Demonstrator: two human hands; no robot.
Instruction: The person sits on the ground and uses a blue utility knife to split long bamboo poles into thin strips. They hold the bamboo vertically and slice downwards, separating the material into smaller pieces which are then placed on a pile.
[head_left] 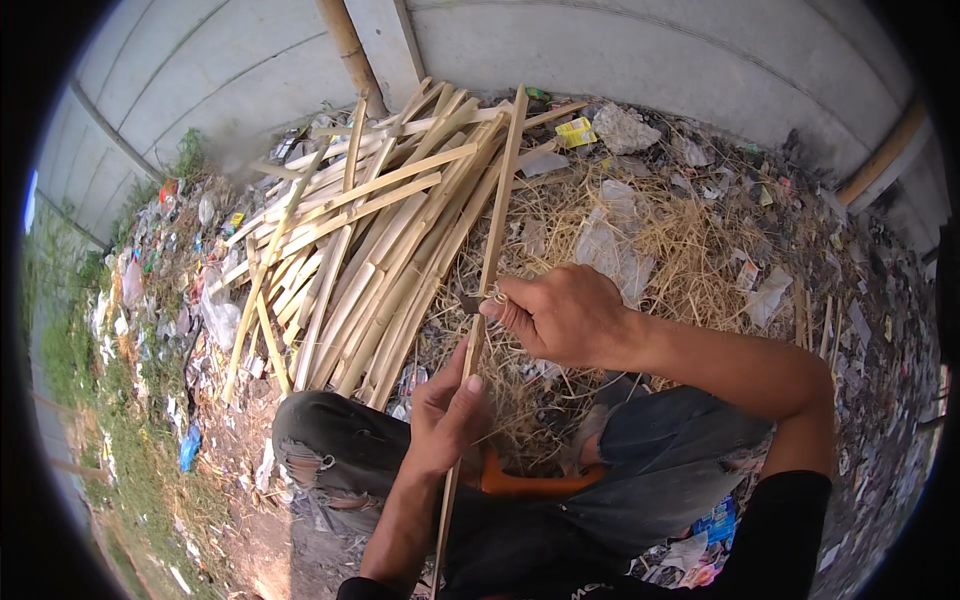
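A long split bamboo strip (504, 180) runs from near my lap up toward the wall. My left hand (447, 412) is closed round its lower part, thumb on top. Farther up, my right hand (560, 315) is closed at the strip's edge on a knife; only a short dark blade (469, 303) shows, lying across the bamboo. A pale curl of shaving (497, 296) sits by the right thumb and forefinger. The knife's handle is hidden in the fist.
A heap of bamboo strips (385, 270) lies on the ground ahead left. Pale shavings (690, 245) and litter spread to the right, with a grey rock (625, 129) near the concrete wall (640, 60). An orange curved piece (535, 484) lies between my bent legs.
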